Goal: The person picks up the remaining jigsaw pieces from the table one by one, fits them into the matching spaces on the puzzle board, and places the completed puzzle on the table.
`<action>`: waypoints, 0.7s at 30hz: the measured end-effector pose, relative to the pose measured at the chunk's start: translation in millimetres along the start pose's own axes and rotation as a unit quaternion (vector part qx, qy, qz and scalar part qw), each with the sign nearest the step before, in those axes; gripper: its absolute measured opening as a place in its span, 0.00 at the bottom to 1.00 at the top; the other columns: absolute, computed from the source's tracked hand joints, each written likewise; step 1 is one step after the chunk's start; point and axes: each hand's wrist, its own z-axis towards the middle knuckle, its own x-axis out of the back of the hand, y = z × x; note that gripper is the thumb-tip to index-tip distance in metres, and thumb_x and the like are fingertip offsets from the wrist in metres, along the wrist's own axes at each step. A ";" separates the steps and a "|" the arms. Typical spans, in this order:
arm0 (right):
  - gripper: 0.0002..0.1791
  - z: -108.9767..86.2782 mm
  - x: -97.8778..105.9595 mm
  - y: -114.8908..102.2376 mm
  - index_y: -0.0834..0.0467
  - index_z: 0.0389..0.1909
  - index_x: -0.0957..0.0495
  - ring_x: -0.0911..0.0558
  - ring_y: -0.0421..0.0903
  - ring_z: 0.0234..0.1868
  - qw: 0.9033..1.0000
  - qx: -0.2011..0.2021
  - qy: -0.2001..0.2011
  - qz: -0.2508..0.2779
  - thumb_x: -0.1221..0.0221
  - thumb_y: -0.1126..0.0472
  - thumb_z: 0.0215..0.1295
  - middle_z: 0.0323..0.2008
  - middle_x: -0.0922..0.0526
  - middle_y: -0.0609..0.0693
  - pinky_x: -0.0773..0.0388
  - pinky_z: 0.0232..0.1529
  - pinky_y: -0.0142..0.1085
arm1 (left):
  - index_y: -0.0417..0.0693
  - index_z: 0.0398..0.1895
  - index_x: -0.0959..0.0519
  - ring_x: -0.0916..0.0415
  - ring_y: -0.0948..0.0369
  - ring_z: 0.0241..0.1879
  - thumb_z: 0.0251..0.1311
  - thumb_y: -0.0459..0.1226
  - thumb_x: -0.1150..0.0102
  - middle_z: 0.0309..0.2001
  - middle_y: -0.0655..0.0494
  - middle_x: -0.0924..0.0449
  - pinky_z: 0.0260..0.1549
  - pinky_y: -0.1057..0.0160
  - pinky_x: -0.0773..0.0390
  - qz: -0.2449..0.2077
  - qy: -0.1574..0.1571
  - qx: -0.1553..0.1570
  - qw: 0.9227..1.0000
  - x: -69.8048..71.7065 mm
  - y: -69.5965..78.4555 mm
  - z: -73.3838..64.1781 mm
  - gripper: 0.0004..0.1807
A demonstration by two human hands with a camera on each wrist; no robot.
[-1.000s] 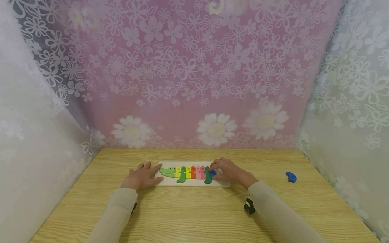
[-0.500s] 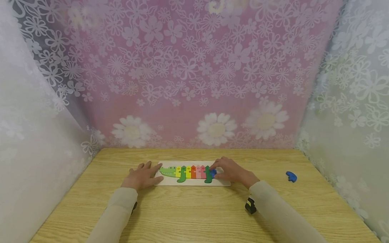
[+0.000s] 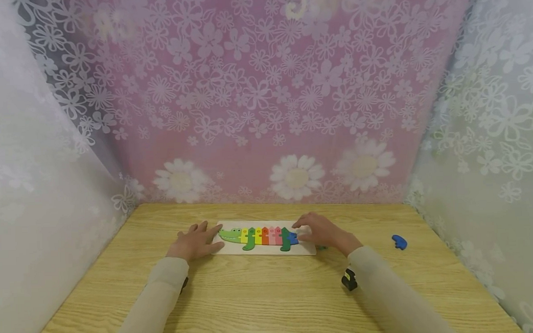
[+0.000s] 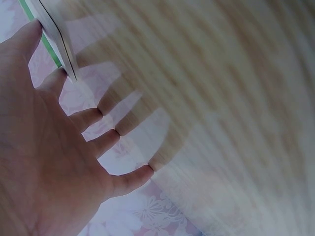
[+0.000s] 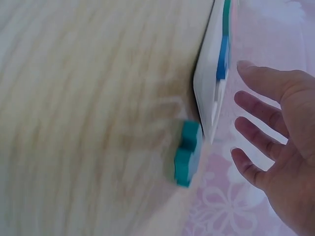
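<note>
A pale wooden puzzle board [image 3: 265, 252] carries a crocodile of coloured pieces, from the green head [image 3: 230, 235] through yellow, orange and pink to a dark green leg piece [image 3: 285, 240] and a blue piece [image 3: 293, 237]. My left hand [image 3: 193, 242] lies spread at the board's left end, thumb and index finger touching it. Over the right end hovers my right hand [image 3: 321, 231], fingers apart and holding nothing. In the right wrist view its fingers stand off from the blue piece. A loose green puzzle piece [image 5: 187, 153] lies on the table beside the board, mostly hidden under my right hand in the head view.
Another loose blue puzzle piece [image 3: 399, 241] lies on the wooden table [image 3: 253, 299] at the right. Flower-patterned cloth [image 3: 264, 112] rises behind the table and along both sides. Both wrists wear a dark camera mount [image 3: 349, 279].
My right hand has let go of the blue piece in the board and drawn back slightly to the right, uncovering it and part of the green piece. My left hand stays put.
</note>
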 end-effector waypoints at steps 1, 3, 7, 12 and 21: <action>0.18 -1.9 2.1 1.6 0.58 0.58 0.16 0.20 0.58 0.59 1.000 0.001 0.002 -0.002 0.34 0.59 0.70 0.56 0.15 0.55 0.23 0.61 0.59 | 0.64 0.84 0.46 0.54 0.30 0.79 0.72 0.68 0.57 0.82 0.36 0.51 0.64 0.13 0.54 0.000 0.000 0.000 1.000 0.1 0.2 0.0 0.43; 0.18 -5.7 5.8 5.2 0.59 0.58 0.16 0.20 0.59 0.58 1.000 0.002 0.005 -0.001 0.34 0.59 0.70 0.55 0.15 0.55 0.23 0.61 0.60 | 0.63 0.84 0.46 0.53 0.30 0.79 0.72 0.68 0.58 0.82 0.36 0.51 0.64 0.13 0.53 0.000 0.000 0.001 1.000 0.4 0.5 0.0 0.43; 0.17 -13.8 12.1 12.4 0.61 0.57 0.16 0.19 0.60 0.58 1.000 0.003 0.015 0.000 0.34 0.61 0.69 0.54 0.14 0.56 0.22 0.60 0.60 | 0.63 0.84 0.46 0.52 0.30 0.79 0.72 0.69 0.58 0.82 0.36 0.50 0.63 0.13 0.52 0.005 0.001 0.000 1.000 0.4 0.6 -0.2 0.43; 0.16 -22.8 17.5 20.0 0.63 0.56 0.16 0.19 0.61 0.57 1.000 0.004 0.025 0.009 0.35 0.64 0.69 0.55 0.14 0.58 0.22 0.59 0.60 | 0.63 0.84 0.46 0.51 0.30 0.79 0.73 0.67 0.58 0.82 0.36 0.50 0.64 0.14 0.51 0.011 0.002 -0.002 1.000 0.4 0.6 -0.6 0.42; 0.15 -35.1 20.3 31.5 0.64 0.53 0.15 0.18 0.60 0.53 0.999 0.023 0.020 -0.016 0.33 0.64 0.68 0.51 0.13 0.58 0.20 0.54 0.58 | 0.63 0.84 0.47 0.52 0.30 0.79 0.73 0.67 0.58 0.82 0.36 0.51 0.64 0.14 0.52 0.010 -0.003 0.001 1.000 -0.1 0.9 0.3 0.42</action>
